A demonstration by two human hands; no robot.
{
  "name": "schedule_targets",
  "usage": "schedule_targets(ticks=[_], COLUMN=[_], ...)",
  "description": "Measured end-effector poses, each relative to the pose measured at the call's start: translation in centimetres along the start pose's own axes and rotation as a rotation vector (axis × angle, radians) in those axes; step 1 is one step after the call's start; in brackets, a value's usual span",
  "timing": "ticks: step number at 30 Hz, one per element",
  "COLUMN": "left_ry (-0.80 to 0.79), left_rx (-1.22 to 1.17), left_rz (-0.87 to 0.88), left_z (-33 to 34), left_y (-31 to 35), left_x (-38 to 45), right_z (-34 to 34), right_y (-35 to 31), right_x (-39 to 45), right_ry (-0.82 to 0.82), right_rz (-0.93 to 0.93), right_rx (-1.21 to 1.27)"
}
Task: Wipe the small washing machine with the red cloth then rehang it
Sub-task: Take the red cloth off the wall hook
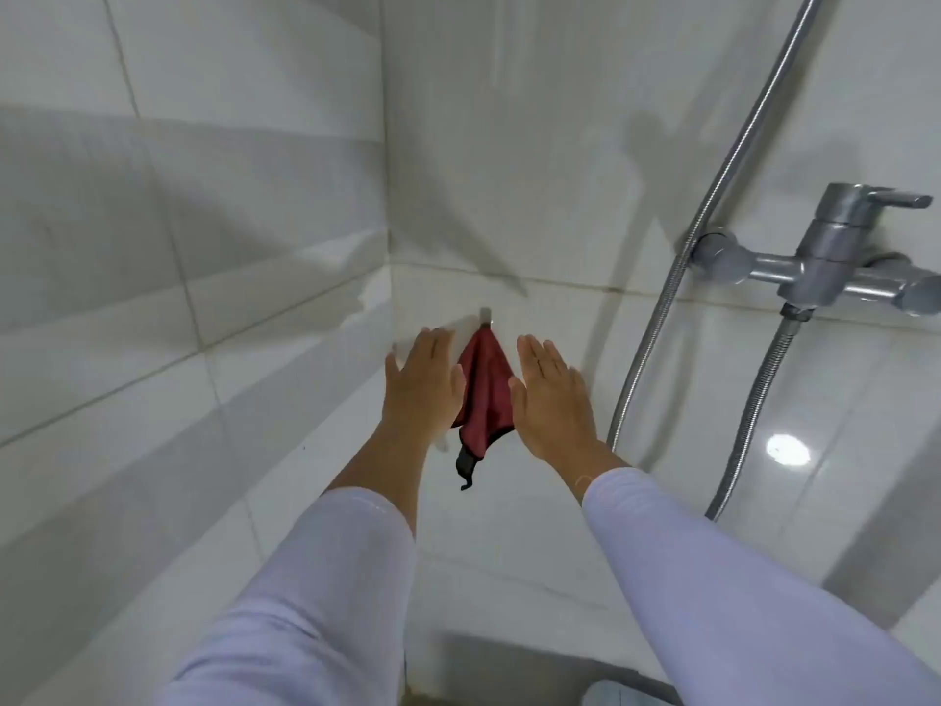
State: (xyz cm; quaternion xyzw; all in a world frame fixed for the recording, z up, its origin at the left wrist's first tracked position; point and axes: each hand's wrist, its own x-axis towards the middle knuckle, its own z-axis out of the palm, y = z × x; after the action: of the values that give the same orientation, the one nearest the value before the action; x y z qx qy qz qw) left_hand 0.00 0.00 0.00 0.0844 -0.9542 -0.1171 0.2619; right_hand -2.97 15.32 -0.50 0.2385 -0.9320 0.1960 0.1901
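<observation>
The red cloth (pixel 482 394), with a dark edge at its lower tip, hangs from a small metal hook (pixel 485 315) on the white tiled wall near the corner. My left hand (pixel 423 387) is flat and open just left of the cloth, fingers together and pointing up. To the cloth's right my right hand (pixel 552 397) is held the same way. Neither hand grips the cloth. Both forearms wear white sleeves. A pale rounded edge (pixel 618 694) at the bottom may be the washing machine; too little shows to tell.
A chrome shower mixer tap (pixel 835 257) juts from the wall at the right. Its metal hoses (pixel 677 277) run up and down beside my right arm. White tiled walls meet in a corner (pixel 387 196) left of the hook.
</observation>
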Motion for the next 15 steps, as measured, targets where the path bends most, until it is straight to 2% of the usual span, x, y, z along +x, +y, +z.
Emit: schedule_targets(ticks=[4,8,11,15], left_ry=[-0.070,-0.130,-0.190,-0.313], left_rx=[-0.128,-0.389,-0.499,-0.524], left_rz=[-0.066,-0.199,-0.241,-0.221], left_z=[2.0,3.9,5.0,6.0], left_y=[-0.6,-1.2,-1.5,-2.0], left_x=[2.8,5.1,6.2,6.9], right_z=[2.8,5.2,6.8,8.0], right_y=[0.6,1.0,1.0,1.1], right_x=[1.9,3.5,4.4,5.1], right_ry=[-0.019,-0.006,0.077,0.081], right_rz=[0.028,0.077,0.168,0.358], right_rx=[0.035,0.106,0.277,0.521])
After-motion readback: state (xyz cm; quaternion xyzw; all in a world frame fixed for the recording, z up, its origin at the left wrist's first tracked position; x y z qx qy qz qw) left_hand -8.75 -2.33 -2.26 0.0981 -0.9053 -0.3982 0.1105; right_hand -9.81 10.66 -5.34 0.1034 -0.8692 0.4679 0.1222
